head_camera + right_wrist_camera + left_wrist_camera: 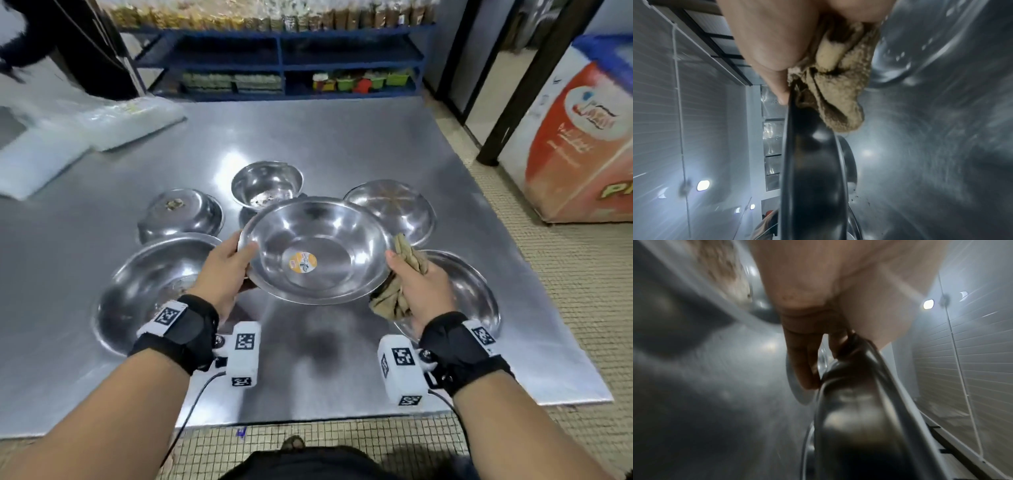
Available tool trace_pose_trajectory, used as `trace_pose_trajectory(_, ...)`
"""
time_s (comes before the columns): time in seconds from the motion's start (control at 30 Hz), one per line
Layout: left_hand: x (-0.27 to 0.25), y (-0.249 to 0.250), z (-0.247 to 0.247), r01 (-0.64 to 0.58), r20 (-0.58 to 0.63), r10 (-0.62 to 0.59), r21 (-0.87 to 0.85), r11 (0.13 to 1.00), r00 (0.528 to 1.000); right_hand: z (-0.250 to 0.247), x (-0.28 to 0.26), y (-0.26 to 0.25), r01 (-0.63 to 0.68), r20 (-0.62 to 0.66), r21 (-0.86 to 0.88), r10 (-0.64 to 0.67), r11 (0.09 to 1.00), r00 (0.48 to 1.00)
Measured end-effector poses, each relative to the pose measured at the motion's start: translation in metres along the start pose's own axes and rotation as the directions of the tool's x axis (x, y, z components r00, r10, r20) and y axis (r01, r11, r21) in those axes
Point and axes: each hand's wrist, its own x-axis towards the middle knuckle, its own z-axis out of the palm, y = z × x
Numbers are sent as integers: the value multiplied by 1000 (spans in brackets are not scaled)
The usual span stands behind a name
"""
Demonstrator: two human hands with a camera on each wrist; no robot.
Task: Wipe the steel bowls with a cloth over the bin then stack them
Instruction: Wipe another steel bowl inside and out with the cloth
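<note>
I hold a wide steel bowl (318,246) with an orange sticker (303,262) inside it, lifted above the steel table (308,370). My left hand (233,263) grips its left rim, thumb inside; the fingers (801,363) curl under the bowl (849,418). My right hand (407,274) clutches a tan cloth (390,301) and pinches the right rim, with the cloth (838,91) against the bowl's underside (812,178). Other bowls rest on the table: a large one at left (154,284), an upturned one (181,212), a small soiled one (267,185), an upturned one (390,209) and one under my right hand (472,291).
Clear plastic bags (85,126) lie at the table's back left. A blue shelf (281,61) with packets stands behind. An orange and white chest freezer (575,144) stands on the tiled floor to the right. The table's near edge (308,416) is close to my body. No bin shows.
</note>
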Motion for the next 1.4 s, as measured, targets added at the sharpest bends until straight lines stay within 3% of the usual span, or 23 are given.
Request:
trace_pose_trajectory(0.2, 3, -33, -49, 17, 4, -18, 155, 988, 1000, 40, 25, 31, 5, 23, -286, 2, 958, 1000)
trace_pose_trajectory(0.43, -1, -55, -40, 40, -110, -22, 168, 985, 994, 31, 38, 32, 134, 131, -626, -66, 768, 989)
trace_pose_trajectory(0.6, -8, -53, -27, 58, -163, -21, 222, 973, 986, 22, 53, 22, 188, 146, -682, -120, 707, 982)
trace_pose_trajectory(0.67, -14, -56, -18, 97, -171, -59, 224, 970, 984, 16, 60, 22, 198, 157, -681, -124, 704, 980)
trace_pose_trajectory(0.9, -33, -70, 8, 231, -176, -207, 129, 964, 962, 6, 74, 32, 220, 188, -790, -116, 573, 975)
trace_pose_trajectory(1.07, -41, -92, 8, 327, -190, -320, 6, 945, 928, 10, 71, 39, 238, 153, -765, -189, 598, 970)
trace_pose_trajectory(1.27, -53, -94, -1, 330, -182, -337, -71, 942, 924, 14, 58, 26, 324, 126, -647, -322, 690, 938)
trace_pose_trajectory(1.4, -58, -80, -20, 430, -149, -418, 64, 900, 896, 26, 53, 15, 372, 145, -579, -358, 725, 923)
